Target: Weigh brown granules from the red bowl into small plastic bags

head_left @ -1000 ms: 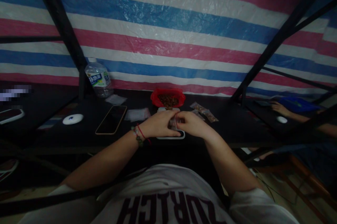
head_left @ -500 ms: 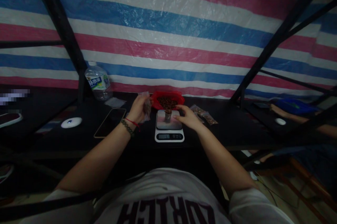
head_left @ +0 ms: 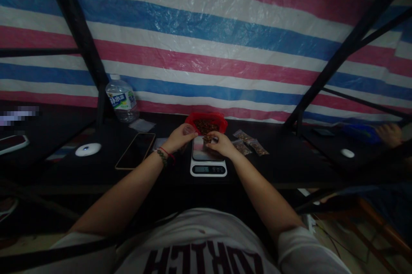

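My left hand (head_left: pixel 179 138) is closed on a clear plastic bag (head_left: pixel 189 129), whose mouth shows above the fingers; the lower part of the bag is mostly hidden. Over the plate of a white digital scale (head_left: pixel 208 170), my right hand (head_left: pixel 222 145) has its fingers closed around a small cup (head_left: pixel 208 138) heaped with brown, bean-like pieces. Whether the cup still touches the plate I cannot tell. Just behind both hands sits a red basin (head_left: pixel 222 119) holding more of the same brown pieces.
Several filled small bags (head_left: pixel 257 147) lie right of the scale. To the left are a phone (head_left: pixel 135 151), flat clear bags (head_left: pixel 142 125), a large water bottle (head_left: pixel 122 100) and a white mouse-like object (head_left: pixel 88 149). Another person's hand (head_left: pixel 389 133) is at the far right beside a blue item.
My right hand has closed around the cup on the scale. My left hand has moved right and turned, bringing the bag's mouth close to the cup.
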### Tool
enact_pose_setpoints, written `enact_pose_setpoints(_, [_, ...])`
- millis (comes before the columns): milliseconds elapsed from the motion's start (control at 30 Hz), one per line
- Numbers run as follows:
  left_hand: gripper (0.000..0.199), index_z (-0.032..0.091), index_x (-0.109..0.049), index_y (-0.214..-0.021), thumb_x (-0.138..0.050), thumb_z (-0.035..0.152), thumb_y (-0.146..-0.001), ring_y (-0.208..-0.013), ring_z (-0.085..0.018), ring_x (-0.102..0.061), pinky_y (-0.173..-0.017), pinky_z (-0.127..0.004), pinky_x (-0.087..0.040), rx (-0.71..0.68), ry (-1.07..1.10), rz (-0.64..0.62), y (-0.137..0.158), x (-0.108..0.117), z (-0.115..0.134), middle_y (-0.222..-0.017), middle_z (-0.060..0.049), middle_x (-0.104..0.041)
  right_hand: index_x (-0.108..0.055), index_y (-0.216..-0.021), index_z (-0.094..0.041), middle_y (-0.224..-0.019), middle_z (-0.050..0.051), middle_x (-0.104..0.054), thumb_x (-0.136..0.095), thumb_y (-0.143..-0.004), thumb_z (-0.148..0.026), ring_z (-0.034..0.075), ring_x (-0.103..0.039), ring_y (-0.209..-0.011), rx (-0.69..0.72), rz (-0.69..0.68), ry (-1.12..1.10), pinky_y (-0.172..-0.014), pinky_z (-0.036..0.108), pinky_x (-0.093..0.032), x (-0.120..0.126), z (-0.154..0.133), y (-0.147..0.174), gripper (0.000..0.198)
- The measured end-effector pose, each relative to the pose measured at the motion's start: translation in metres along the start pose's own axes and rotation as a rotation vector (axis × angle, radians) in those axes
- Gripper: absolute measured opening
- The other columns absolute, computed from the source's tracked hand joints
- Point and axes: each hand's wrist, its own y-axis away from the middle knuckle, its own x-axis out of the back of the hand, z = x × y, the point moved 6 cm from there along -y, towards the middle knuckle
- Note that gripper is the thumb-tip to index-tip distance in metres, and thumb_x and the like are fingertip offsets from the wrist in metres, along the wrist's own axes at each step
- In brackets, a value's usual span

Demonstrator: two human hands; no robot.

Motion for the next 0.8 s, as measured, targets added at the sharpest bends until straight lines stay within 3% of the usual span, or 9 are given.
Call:
enact_pose_setpoints(167, [0.05, 0.017, -0.061, -0.101, -0.068, 0.054, -0.068, -0.081, -0.02, -0.062, -0.074, -0.031, -0.047, -0.094, -0.263, -0.123, 0.003, -0.009, 0.002, -0.091, -0.005, -0.067, -0.059, -0.11, -0.016, -0.106, 0.008, -0.068, -0.074, -0.066, -0.021, 0.018, -0.064, -0.099, -0.04, 0.081, -0.103, -0.092, 0.033, -0.046, 0.006, -0.004, -0.004, 0.046])
enact_pose_setpoints(300, [0.048, 0.018, -0.062, -0.103, -0.067, 0.051, -0.069, -0.08, -0.022, -0.062, -0.072, -0.031, -0.047, -0.146, -0.354, -0.182, 0.007, -0.016, 0.005, -0.092, -0.007, -0.067, -0.06, -0.108, -0.015, -0.108, 0.009, -0.066, -0.074, -0.065, -0.02, 0.018, -0.063, -0.099, -0.027, 0.122, -0.146, -0.094, 0.033, -0.047, 0.009, -0.016, -0.007, 0.045])
enact_pose_setpoints(467, [0.048, 0.018, -0.062, -0.104, -0.068, 0.049, -0.068, -0.084, -0.024, -0.063, -0.075, -0.033, -0.047, -0.156, -0.38, -0.179, 0.01, -0.019, 0.013, -0.094, -0.007, -0.067, -0.062, -0.11, -0.016, -0.111, 0.009, -0.065, -0.074, -0.065, -0.019, 0.019, -0.064, -0.098, 0.011, 0.053, -0.199, -0.092, 0.035, -0.049, 0.004, -0.03, -0.01, 0.046])
enact_pose_setpoints(800, [0.043, 0.016, -0.061, -0.103, -0.065, 0.047, -0.073, -0.083, -0.023, -0.063, -0.073, -0.033, -0.047, -0.18, -0.359, -0.164, 0.013, -0.022, 0.022, -0.095, -0.007, -0.068, -0.063, -0.117, -0.018, -0.114, 0.009, -0.065, -0.07, -0.07, -0.016, 0.02, -0.063, -0.103, 0.211, -0.029, -0.102, -0.093, 0.036, -0.049, 0.013, -0.056, -0.011, 0.048])
